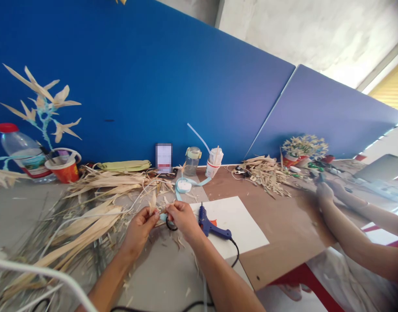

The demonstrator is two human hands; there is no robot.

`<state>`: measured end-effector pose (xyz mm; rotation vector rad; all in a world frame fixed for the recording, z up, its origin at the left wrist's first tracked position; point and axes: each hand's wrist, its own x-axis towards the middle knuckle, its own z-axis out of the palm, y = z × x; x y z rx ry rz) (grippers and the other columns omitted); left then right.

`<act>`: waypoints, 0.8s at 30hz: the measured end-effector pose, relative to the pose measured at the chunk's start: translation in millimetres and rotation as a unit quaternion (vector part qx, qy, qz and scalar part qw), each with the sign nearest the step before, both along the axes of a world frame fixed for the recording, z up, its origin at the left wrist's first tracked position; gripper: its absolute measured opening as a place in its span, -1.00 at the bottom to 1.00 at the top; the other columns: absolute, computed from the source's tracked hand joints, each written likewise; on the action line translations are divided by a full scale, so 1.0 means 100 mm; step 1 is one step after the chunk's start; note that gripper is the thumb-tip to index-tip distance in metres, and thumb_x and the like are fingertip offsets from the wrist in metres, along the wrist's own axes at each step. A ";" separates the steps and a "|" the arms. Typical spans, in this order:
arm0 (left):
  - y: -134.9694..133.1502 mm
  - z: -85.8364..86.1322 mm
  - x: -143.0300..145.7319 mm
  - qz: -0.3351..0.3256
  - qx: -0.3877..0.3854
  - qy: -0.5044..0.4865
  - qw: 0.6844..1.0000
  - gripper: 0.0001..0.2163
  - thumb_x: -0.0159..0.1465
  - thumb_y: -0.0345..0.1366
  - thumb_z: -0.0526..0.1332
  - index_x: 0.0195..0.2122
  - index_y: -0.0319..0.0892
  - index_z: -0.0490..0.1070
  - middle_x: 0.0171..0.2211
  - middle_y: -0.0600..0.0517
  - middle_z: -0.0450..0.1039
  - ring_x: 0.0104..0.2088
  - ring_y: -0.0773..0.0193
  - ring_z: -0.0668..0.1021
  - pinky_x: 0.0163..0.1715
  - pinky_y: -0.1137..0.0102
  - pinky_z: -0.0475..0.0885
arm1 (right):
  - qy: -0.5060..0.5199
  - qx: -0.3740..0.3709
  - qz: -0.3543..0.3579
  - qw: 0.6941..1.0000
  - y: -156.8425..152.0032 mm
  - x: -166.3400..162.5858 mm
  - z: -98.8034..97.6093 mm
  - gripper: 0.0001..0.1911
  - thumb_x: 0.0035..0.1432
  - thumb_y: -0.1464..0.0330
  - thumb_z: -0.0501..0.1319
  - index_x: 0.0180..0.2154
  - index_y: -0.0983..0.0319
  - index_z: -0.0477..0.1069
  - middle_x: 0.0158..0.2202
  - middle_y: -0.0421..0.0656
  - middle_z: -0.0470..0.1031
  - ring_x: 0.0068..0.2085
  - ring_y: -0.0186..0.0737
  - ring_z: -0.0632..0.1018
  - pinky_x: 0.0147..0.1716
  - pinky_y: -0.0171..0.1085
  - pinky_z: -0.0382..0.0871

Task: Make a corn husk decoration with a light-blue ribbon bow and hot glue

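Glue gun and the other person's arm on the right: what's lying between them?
In the head view, the glue gun rests on a white sheet; beyond it bare brown board runs to the co-worker's arm.

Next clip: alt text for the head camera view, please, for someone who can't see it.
A person's left hand and right hand pinch a small dried husk piece between them above a table strewn with dried husks. A blue glue gun lies on a white sheet beside the right hand, and a co-worker's arm extends in from the right.
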<state>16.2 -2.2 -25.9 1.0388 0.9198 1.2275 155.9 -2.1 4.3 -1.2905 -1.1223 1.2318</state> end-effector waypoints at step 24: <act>-0.03 0.21 -0.09 -0.037 -0.084 -0.207 0.974 -0.79 0.05 -0.25 0.41 -0.46 -0.22 0.41 -0.64 0.17 0.20 -0.62 0.49 0.20 -0.60 0.56 0.20 | 0.054 0.037 0.014 0.998 0.01 0.06 0.07 -0.85 -0.13 0.28 0.26 -0.53 0.24 0.41 -0.64 -0.30 0.30 -0.56 -0.39 0.26 -0.52 -0.37 0.12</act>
